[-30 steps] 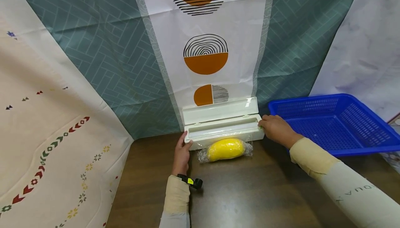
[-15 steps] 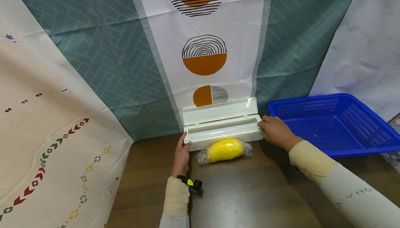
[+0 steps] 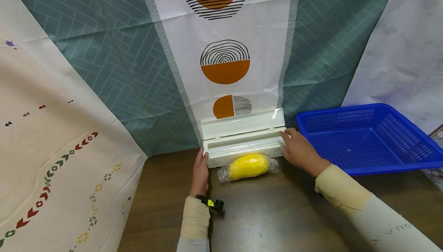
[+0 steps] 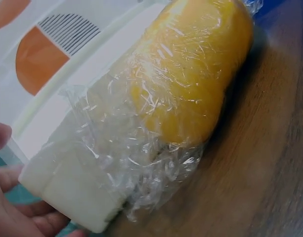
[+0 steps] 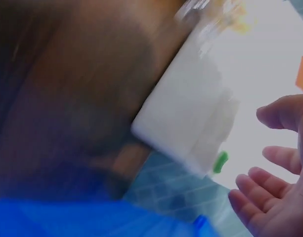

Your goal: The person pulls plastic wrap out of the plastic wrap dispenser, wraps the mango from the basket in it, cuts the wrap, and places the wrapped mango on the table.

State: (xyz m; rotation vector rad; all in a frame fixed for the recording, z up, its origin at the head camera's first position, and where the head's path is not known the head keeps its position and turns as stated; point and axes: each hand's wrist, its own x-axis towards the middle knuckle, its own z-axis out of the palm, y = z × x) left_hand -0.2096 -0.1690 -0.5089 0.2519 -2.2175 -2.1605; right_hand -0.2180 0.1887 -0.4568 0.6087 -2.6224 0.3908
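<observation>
A long white cling film dispenser, its lid raised at the back, stands on the table with a roll of film inside. Against its front lies a smooth, oblong yellow thing wrapped in clear film, crumpled at both ends. My left hand holds the dispenser's left end, fingertips along its end face. At the other end, my right hand has its fingers spread at the corner. A small green piece shows on that end in the right wrist view.
A blue plastic basket with perforated sides stands to the right, close to my right hand. Patterned cloth hangs right behind the dispenser. The brown wooden table extends in front.
My right hand has let go of its pinch at the dispenser's right end, and its fingers have spread, shifting slightly left. The left hand stays at the left end. The lid remains up.
</observation>
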